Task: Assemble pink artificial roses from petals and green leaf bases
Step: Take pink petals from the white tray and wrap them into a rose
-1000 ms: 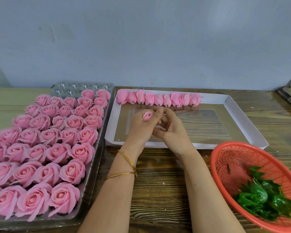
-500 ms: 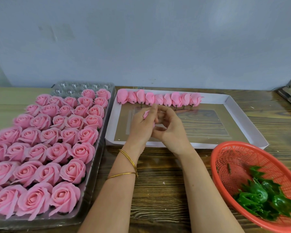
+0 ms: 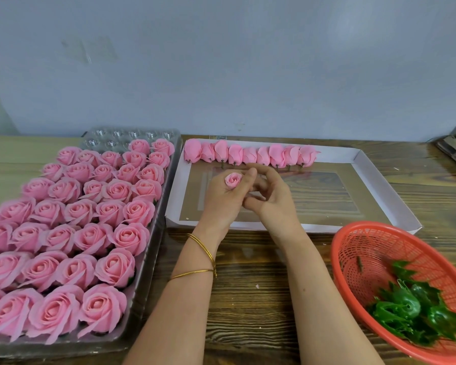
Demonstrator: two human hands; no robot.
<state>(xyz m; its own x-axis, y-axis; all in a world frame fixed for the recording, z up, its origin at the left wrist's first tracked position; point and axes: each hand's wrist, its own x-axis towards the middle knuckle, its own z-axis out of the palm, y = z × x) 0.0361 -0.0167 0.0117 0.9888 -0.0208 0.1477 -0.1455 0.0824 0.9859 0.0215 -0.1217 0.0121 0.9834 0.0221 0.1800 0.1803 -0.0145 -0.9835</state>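
Fingers (image 3: pixel 249 175) of the left hand (image 3: pixel 221 201) are curled round a small pink rolled rosebud (image 3: pixel 233 179), holding it face-up over the near-left part of the white shallow cardboard tray (image 3: pixel 387 196). The right hand (image 3: pixel 273 206) sits right up against the left one with its fingers loosely bent. Honestly can't tell whether they're pinching something under the bud or holding nothing.

Progress looks pretty far along. The clear plastic blister tray (image 3: pixel 156 248) on the left of the wooden tabletop (image 3: pixel 248 312) is nearly packed with finished open pink roses (image 3: pixel 111 212), and only a few bare cups show at its far end. So most of this batch looks done.

What's left, going by the layout: a row of closed pink petal heads (image 3: pixel 250 155) with short stems lies along the far edge of the cardboard tray, probably waiting their turn. The orange-red plastic mesh basket (image 3: pixel 353 248) at the right holds just a small heap of green plastic leaf bases (image 3: pixel 411 309) in its near side. The bud in hand shows no green base from this angle, so that step likely isn't done yet.

Brands or writing: nothing readable anywhere. No label on the trays or basket, just two thin gold bangles (image 3: pixel 203 248) on the left wrist.
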